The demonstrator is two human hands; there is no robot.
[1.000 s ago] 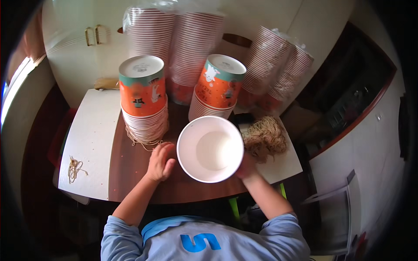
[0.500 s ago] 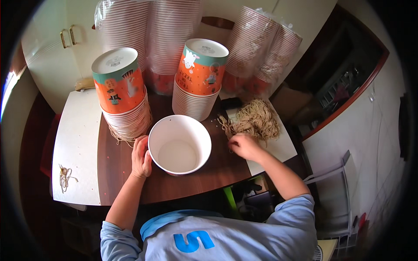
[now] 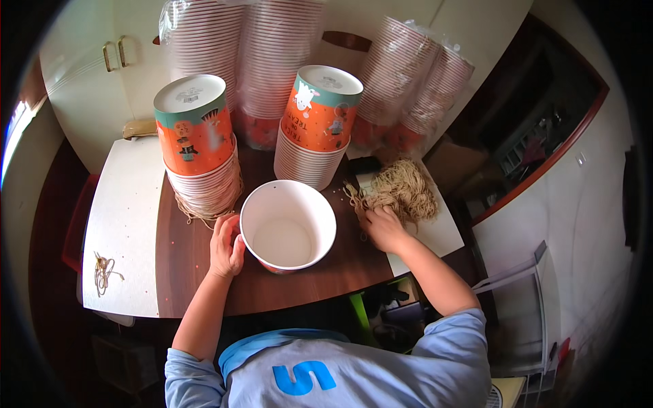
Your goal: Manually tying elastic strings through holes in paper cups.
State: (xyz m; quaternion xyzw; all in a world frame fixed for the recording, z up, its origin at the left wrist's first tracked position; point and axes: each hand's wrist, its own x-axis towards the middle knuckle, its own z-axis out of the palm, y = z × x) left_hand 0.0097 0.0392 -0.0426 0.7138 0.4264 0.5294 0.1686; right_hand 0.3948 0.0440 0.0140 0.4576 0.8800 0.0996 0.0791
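Observation:
A white paper bucket (image 3: 288,234) stands mouth up on the brown table in front of me, empty inside. My left hand (image 3: 226,250) rests against its left side, thumb and fingers apart. To the right, my right hand (image 3: 384,230) is at the near edge of a tangled heap of beige string (image 3: 406,189). Its fingers are bent and closed on strands at the edge, the fingertips partly hidden. Behind the bucket, upside-down orange and green printed buckets are nested in a left stack (image 3: 192,132) with string hanging around its lower rims, and a right stack (image 3: 317,115).
Tall plastic-wrapped bucket stacks (image 3: 282,61) stand at the back, with more wrapped stacks (image 3: 398,75) to their right. A small bundle of string (image 3: 103,275) lies on the white left part of the table (image 3: 126,217). A dark object (image 3: 364,164) sits behind the heap.
My right hand has moved slightly away from me, its fingers now closer into the string heap. My left hand stays by the bucket. The whole view has shifted a little.

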